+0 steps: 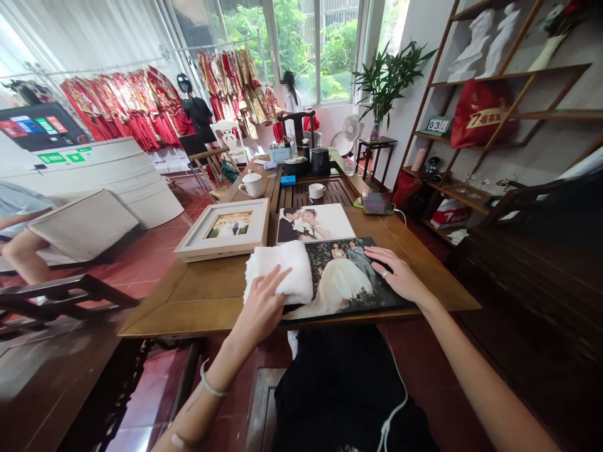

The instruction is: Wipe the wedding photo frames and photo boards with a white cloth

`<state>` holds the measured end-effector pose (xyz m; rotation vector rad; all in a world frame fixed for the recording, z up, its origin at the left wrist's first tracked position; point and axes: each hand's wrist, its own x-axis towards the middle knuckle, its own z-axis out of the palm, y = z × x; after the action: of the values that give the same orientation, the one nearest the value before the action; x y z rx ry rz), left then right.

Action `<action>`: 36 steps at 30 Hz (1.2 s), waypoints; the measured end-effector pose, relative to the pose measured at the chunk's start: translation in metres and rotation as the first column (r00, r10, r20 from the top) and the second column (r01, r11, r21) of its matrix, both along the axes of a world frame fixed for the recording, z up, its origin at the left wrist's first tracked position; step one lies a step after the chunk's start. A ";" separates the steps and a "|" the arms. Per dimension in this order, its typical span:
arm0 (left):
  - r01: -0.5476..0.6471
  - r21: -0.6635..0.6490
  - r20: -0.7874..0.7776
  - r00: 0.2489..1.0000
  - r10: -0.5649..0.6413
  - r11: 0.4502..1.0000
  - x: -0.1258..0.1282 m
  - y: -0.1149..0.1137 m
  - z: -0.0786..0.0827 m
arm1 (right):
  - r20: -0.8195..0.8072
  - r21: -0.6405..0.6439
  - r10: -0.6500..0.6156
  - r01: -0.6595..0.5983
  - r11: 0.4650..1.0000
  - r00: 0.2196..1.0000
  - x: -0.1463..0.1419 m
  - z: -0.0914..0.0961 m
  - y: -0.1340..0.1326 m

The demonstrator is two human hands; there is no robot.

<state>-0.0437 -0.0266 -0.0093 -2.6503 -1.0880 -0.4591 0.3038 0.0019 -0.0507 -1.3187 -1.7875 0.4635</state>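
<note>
My left hand (267, 302) presses on a folded white towel (285, 260), gripping it near its lower edge with a finger stretched across the top. The towel covers the left end of a dark wedding photo panel (343, 279), which lies flat along the table's near edge. On the panel's right side rests my right hand (394, 273), fingers spread and holding nothing. Just behind lies a lighter wedding photo panel (325, 221), partly covered by the dark one. To the left, a pale framed photo (228, 227) lies face up, its frame thick.
A white lidded cup (252, 184), a white teacup (316, 190) and a blue box (287, 180) stand farther back on the wooden table (183, 301). A phone (377, 202) with a white cable lies at the right. A person sits at the far left.
</note>
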 end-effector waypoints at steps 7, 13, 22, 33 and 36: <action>0.135 -0.154 0.184 0.977 -0.106 0.979 0.013 -0.020 0.011 | -0.002 0.004 -0.001 0.001 1.000 1.000 0.000 0.000 0.000; 0.195 -0.159 0.489 0.867 -0.094 0.968 0.011 -0.017 0.010 | 0.003 -0.004 0.005 -0.005 1.000 1.000 0.001 -0.001 0.000; -0.239 -0.249 0.013 0.968 0.250 0.939 0.040 -0.004 0.015 | 0.022 -0.005 0.002 -0.002 1.000 1.000 0.003 -0.002 0.001; -0.331 -0.296 -0.033 0.941 0.337 0.896 0.044 0.040 0.018 | 0.027 0.025 -0.025 0.025 0.999 0.999 0.003 -0.004 0.001; -0.343 -0.329 -0.060 0.938 0.342 0.880 0.053 0.049 0.022 | 0.033 0.035 -0.051 0.050 0.998 0.998 0.004 -0.005 0.002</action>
<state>0.0090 0.0225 0.0128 -2.6361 -1.7318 -0.2142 0.3079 0.0044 -0.0560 -1.3514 -1.7778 0.3831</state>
